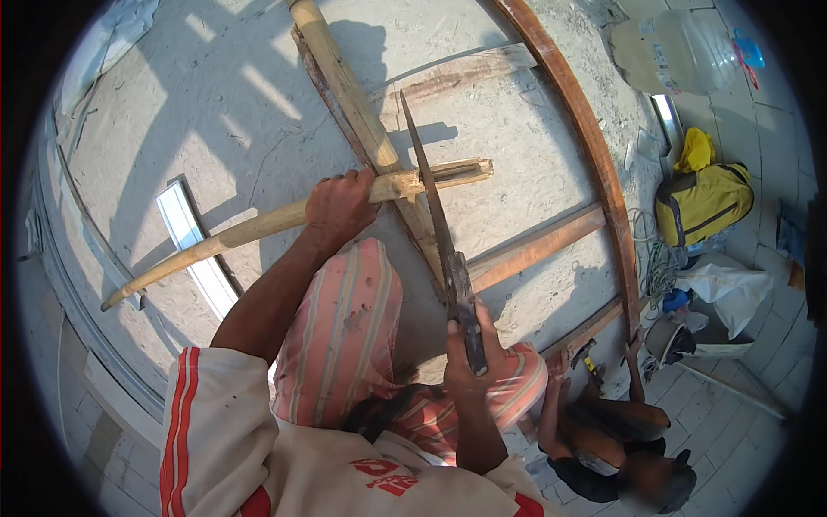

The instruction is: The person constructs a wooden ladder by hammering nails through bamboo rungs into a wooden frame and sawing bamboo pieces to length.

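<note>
My left hand (340,207) is wrapped round a bamboo pole (258,228), close to its right end. That end is cut away and hollowed, leaving a split tongue (463,172) that sticks out to the right. Beneath it, a second bamboo pole (349,90) runs from the top of the view toward my knees. In my right hand (474,358) is the dark handle of a hand saw (433,194). Its narrow tapering blade points away from me and crosses the pole at the notch, just right of my left hand; whether the teeth touch the bamboo I cannot tell.
A reddish-brown wooden frame has a long beam (594,138) and a crosspiece (538,247) on my right. Beyond are a large plastic bottle (676,52) and yellow bag (706,205). Another person (603,431) crouches lower right near a hammer (593,370). A white strip (194,241) lies left.
</note>
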`<state>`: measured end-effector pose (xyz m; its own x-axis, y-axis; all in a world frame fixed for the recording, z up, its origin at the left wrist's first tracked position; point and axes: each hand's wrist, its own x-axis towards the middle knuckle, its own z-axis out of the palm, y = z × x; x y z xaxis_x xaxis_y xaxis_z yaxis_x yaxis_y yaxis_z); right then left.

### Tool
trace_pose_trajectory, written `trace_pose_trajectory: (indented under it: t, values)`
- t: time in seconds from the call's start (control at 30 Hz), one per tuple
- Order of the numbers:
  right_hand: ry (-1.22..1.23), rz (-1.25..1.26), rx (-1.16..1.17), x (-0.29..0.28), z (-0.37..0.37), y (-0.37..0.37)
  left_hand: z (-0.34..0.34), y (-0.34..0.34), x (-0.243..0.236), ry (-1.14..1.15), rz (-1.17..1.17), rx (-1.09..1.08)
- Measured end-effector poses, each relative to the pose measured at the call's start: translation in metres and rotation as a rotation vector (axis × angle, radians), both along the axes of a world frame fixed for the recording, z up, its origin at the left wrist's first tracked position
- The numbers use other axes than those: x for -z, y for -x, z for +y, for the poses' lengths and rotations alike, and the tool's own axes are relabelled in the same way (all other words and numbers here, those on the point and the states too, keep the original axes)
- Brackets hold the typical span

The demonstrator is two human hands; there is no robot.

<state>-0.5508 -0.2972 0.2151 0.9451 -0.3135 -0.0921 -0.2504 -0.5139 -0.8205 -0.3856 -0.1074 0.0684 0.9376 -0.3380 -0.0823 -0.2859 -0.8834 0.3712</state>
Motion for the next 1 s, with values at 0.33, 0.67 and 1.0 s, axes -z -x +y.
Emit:
trace_pose_trajectory:
  t: [0.33,0.67,1.0]
  values:
    - [-0.118,-0.048,-0.079,-0.017,-0.014,0.004,0.001,-0.012,-0.004,-0.026,-0.026,-0.054]
    - [-0.084,-0.306,-0.098,0.006,-0.012,-0.042,0.008,-0.01,-0.004,-0.037,-0.022,-0.076]
    - [-0.366,-0.147,-0.01,0.051,0.015,-0.093,0.009,-0.008,0.004,-0.038,-0.054,-0.094]
